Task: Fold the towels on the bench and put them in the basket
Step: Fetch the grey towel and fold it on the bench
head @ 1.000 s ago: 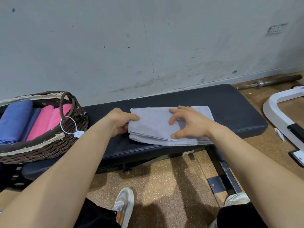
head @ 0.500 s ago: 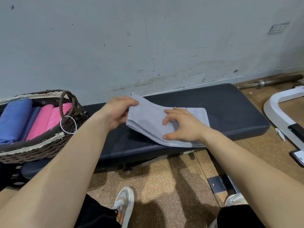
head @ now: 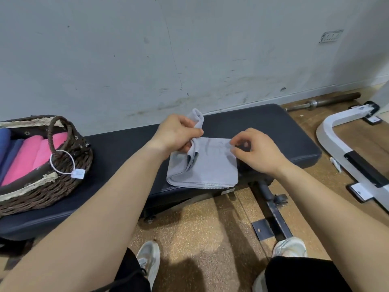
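Observation:
A grey towel (head: 210, 165) lies folded on the dark padded bench (head: 263, 127), near its front edge. My left hand (head: 176, 133) grips the towel's left end, lifted and swung over the rest, with a bunch of cloth sticking up above the fist. My right hand (head: 254, 150) pinches the towel's far right corner with curled fingers. A brown wicker basket (head: 63, 182) stands on the bench's left end; it holds rolled pink towels (head: 31, 157) and blue towels (head: 6, 144).
A grey wall runs right behind the bench. A white metal frame (head: 341, 148) stands on the floor at the right, a steel bar (head: 328, 101) lies by the wall. My two shoes (head: 149, 258) rest on the cork floor below the bench.
My left hand has raised the towel's left end and carried it rightward over the rest, folding it in half. My right hand has slid from pressing the middle to pinching the right corner.

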